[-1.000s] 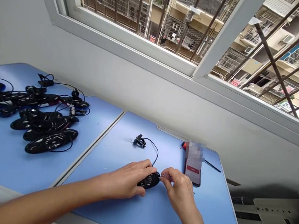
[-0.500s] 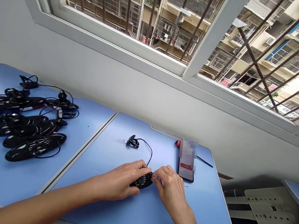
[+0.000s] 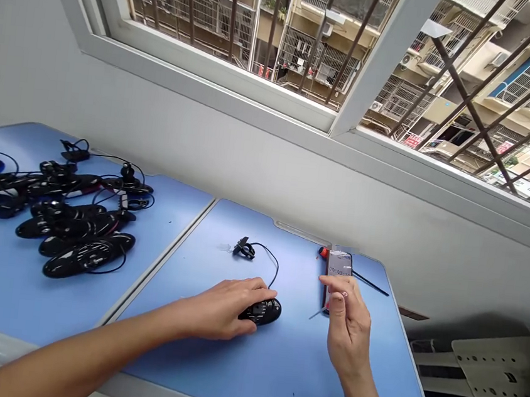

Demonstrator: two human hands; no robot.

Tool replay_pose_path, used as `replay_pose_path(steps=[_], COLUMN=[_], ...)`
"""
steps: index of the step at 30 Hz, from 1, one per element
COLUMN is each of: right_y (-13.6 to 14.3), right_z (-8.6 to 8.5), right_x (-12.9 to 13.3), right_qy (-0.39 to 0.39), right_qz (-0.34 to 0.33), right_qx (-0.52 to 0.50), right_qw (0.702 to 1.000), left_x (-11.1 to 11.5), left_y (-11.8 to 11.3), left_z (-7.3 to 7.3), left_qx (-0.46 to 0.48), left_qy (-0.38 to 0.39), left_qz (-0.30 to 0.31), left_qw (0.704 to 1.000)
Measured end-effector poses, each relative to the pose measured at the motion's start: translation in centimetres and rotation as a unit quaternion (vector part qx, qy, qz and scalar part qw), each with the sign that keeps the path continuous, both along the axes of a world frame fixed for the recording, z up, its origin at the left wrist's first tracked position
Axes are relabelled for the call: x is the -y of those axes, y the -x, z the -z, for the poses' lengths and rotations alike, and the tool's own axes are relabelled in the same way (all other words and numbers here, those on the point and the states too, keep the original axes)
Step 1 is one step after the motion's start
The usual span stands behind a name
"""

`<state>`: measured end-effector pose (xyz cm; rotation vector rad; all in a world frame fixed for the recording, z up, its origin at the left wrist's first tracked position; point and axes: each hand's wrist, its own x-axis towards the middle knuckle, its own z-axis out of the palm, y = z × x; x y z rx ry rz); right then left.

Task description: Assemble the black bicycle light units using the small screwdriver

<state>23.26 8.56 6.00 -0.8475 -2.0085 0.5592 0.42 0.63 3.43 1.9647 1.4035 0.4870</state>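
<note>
My left hand (image 3: 234, 309) lies over a glossy black oval device (image 3: 269, 311) on the blue table, fingers and thumb around its left part. Light markings show on its top. A thin cable joins it to a small black clip-like piece (image 3: 244, 249) farther back. To the right, my right hand (image 3: 349, 321) is raised in front of the phone (image 3: 339, 263), fingers bent around what looks like a thin screwdriver (image 3: 317, 313). Its metal shaft points down and left; the clear, reddish handle is mostly hidden by the fingers.
Several similar black oval devices with cables (image 3: 88, 256) are heaped on the left table. A red-and-black object (image 3: 323, 252) and a dark rod (image 3: 370, 283) lie beside the phone. Behind is a wall (image 3: 232, 151) under a barred window; a pale chair (image 3: 495, 374) stands at right.
My right hand has moved away from the device, rightward to the phone, and turned so the screwdriver's shaft points left. My left hand stays on the device. The view has shifted slightly.
</note>
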Motion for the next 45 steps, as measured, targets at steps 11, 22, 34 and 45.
replay_pose_path(steps=[11,22,34,45], right_y=[0.1,0.4,0.7,1.1], right_z=[0.6,1.0,0.4,0.7], right_x=[-0.4,-0.3,0.0,0.2], right_qy=[0.075,0.02,0.003,0.175], right_qz=[-0.059,-0.086,-0.116,-0.052], right_qx=[-0.02,0.023,0.036,0.008], right_qw=[0.995,0.996,0.993,0.983], left_x=[-0.3,-0.1,-0.2,-0.3], left_y=[0.0,-0.1,-0.1,-0.2], left_z=[0.0,0.0,-0.2,-0.1], left_qx=[-0.004,-0.012,-0.012,-0.009], left_qy=[-0.031,-0.043,-0.054,-0.038], left_qz=[0.014,0.021,0.031,0.023], left_qw=[0.999,0.999,0.998,0.999])
